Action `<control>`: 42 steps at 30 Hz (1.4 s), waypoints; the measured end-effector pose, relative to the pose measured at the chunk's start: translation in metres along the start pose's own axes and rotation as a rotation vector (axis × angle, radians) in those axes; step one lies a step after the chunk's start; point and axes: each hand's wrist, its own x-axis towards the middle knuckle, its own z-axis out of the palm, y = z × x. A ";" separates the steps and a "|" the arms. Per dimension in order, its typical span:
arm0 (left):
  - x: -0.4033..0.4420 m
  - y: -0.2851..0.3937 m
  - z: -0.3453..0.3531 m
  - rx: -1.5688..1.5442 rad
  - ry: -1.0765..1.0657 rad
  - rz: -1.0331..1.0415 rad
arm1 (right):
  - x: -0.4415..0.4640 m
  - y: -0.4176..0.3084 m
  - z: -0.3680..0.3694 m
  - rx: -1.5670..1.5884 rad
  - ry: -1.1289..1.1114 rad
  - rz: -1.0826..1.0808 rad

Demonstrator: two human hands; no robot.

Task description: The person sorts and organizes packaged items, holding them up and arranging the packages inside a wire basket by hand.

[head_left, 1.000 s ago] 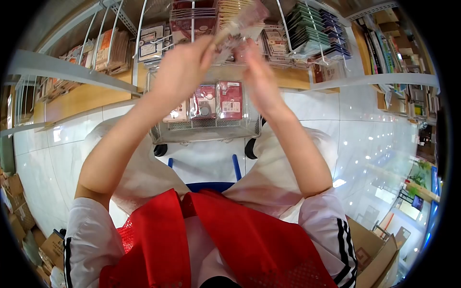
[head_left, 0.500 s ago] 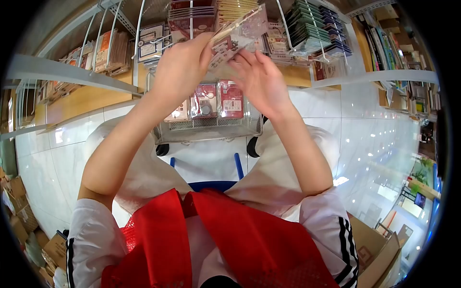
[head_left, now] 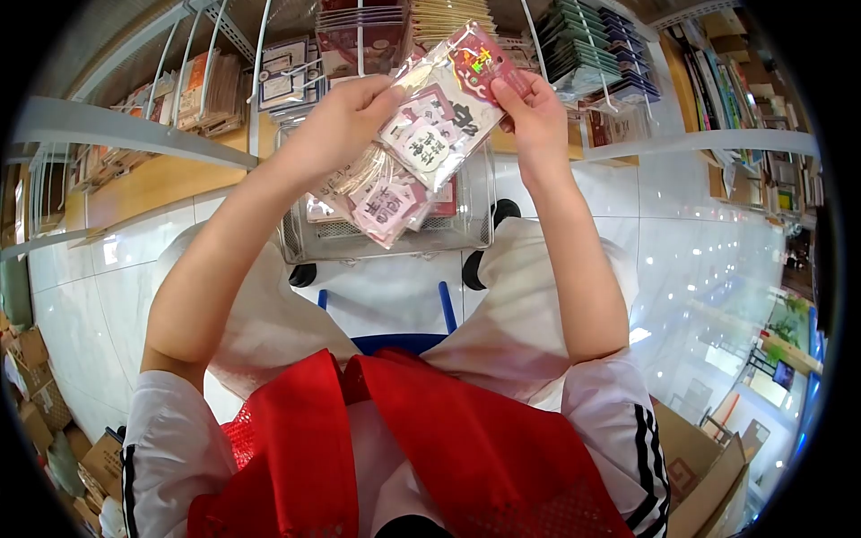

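Note:
My left hand (head_left: 354,121) is closed on a bundle of clear plastic packets (head_left: 387,204), which fans downward below its fingers. Pale pink printed pieces show through the plastic. Between my hands a flat packet (head_left: 441,121) is tilted face up, with dark lettering on white and pink pieces and a red header card (head_left: 484,72). My right hand (head_left: 535,112) pinches that header, thumb on top. The packet's left edge lies against my left hand's fingertips. Below the bundle, a clear bin (head_left: 471,224) holds red packets, now mostly covered.
Wire racks with hanging packs stand ahead: red packs (head_left: 359,45), yellow-edged packs (head_left: 448,18), green packs (head_left: 578,54) and orange packs (head_left: 211,94) at left. White metal bars (head_left: 134,125) cross in front. A blue stool (head_left: 395,344) is between my legs; an open cardboard box (head_left: 700,466) stands at right.
The packets have turned from edge-on to face up and come lower, over the bin. My right hand has moved up and right, closing from spread fingers onto the header of one packet.

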 end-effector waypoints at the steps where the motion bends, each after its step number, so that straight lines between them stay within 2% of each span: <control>1: -0.001 0.002 0.004 -0.188 -0.035 -0.071 | 0.002 0.001 -0.002 0.063 -0.004 -0.007; 4: -0.009 0.014 0.010 -0.151 -0.032 0.054 | 0.004 -0.001 0.000 0.049 0.160 -0.035; 5: -0.007 0.013 0.009 -0.049 -0.027 0.095 | 0.008 0.000 -0.003 0.131 0.180 -0.014; 8: -0.004 0.014 -0.003 0.165 0.022 0.040 | 0.021 -0.007 -0.027 0.286 0.241 0.018; 9: 0.003 0.009 -0.013 0.368 0.152 0.165 | 0.024 -0.021 -0.035 0.280 0.259 0.008; 10: 0.006 0.006 -0.023 0.265 0.215 0.170 | 0.027 -0.028 -0.040 0.274 0.274 -0.003; 12: 0.008 0.013 -0.042 0.057 0.342 0.178 | 0.026 -0.032 -0.053 -0.124 0.163 0.009; 14: 0.007 0.012 -0.064 0.077 0.345 0.192 | 0.017 -0.030 -0.046 -0.551 -0.001 0.094; 15: 0.005 0.016 -0.064 0.096 0.399 0.190 | 0.019 -0.012 -0.041 -0.761 -0.155 0.051; 16: 0.004 0.017 -0.063 0.101 0.398 0.179 | 0.015 0.007 -0.032 -0.755 -0.274 0.130; 17: 0.004 0.017 -0.063 0.107 0.398 0.169 | 0.020 0.041 -0.026 -0.965 -0.342 0.030; 19: 0.004 0.015 -0.059 0.104 0.426 0.158 | 0.021 0.099 -0.010 -1.085 -0.404 -0.065; 21: 0.002 0.017 -0.057 0.098 0.396 0.169 | 0.029 0.145 0.001 -1.193 -0.415 0.121; 27: 0.003 0.013 -0.064 0.002 0.380 0.202 | 0.042 0.203 -0.006 -1.218 -0.279 0.134; 30: 0.001 0.020 -0.064 0.053 0.444 0.238 | 0.041 0.223 -0.009 -1.164 -0.233 0.088; 31: 0.002 0.029 -0.068 0.030 0.437 0.182 | 0.043 0.229 -0.010 -1.139 -0.222 0.065; 33: 0.001 0.061 -0.076 -0.015 0.421 0.071 | 0.041 0.233 -0.008 -1.209 -0.172 0.034; 36: -0.001 0.071 -0.074 0.047 0.461 0.018 | 0.034 0.231 0.000 -1.279 -0.074 0.039; 39: -0.001 0.061 -0.075 -0.006 0.390 0.140 | 0.028 0.219 0.003 -1.289 -0.069 0.017; 42: -0.003 0.066 -0.071 0.048 0.427 0.120 | 0.027 0.211 0.000 -1.277 -0.096 -0.032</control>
